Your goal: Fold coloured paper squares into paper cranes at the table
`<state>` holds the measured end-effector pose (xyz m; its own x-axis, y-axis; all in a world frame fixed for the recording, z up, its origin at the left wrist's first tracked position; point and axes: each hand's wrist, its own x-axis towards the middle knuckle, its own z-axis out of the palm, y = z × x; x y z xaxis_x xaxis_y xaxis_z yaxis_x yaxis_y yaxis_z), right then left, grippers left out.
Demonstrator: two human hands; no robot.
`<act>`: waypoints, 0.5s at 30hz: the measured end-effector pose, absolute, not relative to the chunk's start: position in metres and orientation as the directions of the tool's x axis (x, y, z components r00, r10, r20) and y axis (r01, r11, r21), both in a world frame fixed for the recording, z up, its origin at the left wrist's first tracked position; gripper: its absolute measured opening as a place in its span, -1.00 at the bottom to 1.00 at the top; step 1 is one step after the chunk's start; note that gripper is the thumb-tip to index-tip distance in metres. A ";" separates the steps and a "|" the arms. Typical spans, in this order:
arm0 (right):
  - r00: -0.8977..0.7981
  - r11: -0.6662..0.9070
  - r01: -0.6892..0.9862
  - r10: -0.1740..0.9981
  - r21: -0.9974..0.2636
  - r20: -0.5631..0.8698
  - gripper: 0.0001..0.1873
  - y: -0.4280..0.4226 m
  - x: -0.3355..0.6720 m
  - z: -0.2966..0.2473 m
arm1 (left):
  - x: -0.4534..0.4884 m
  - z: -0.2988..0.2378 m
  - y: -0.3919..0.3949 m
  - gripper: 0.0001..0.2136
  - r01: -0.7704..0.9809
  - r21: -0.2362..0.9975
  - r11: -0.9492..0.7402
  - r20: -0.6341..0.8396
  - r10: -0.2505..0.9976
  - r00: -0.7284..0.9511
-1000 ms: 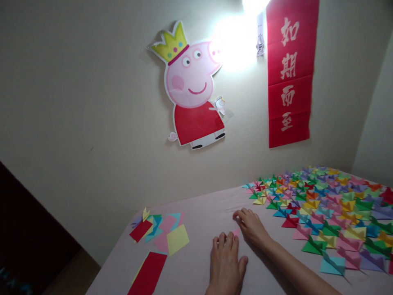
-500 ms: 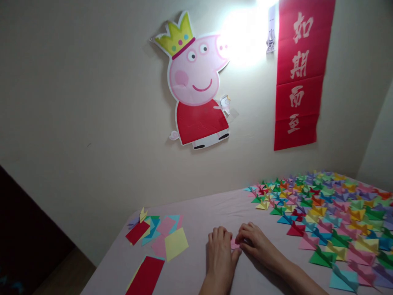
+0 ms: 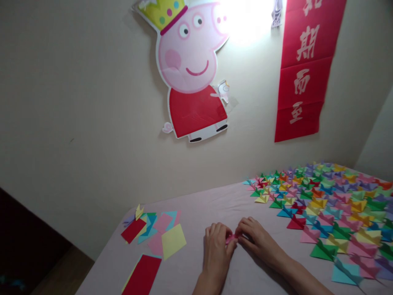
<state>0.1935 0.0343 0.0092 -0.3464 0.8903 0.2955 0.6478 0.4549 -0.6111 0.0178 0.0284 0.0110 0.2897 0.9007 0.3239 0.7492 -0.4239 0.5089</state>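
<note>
pink paper (image 3: pixel 231 239) pinched between left hand (image 3: pixel 216 250) and right hand (image 3: pixel 257 239) on table (image 3: pixel 196 213)

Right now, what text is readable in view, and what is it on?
"期 而 至": white characters, top to bottom, on the red banner on the wall.
Character above them: cut off by the top edge, unreadable.
Small slip left of the banner: marks washed out by glare, unreadable.
Pig cutout, pink paper, folded papers, flat sheets: no text.
</note>
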 end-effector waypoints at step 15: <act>-0.359 0.494 0.709 0.867 -0.502 0.346 -0.80 0.040 0.192 -0.003 | 0.015 0.008 0.025 -0.83 0.737 0.468 -0.488 0.326 0.870 0.369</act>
<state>0.1920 0.0397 -0.0027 -0.3590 0.8670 0.3457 0.7095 0.4941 -0.5025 0.0147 0.0246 0.0082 0.3685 0.8704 0.3264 0.7370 -0.4876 0.4681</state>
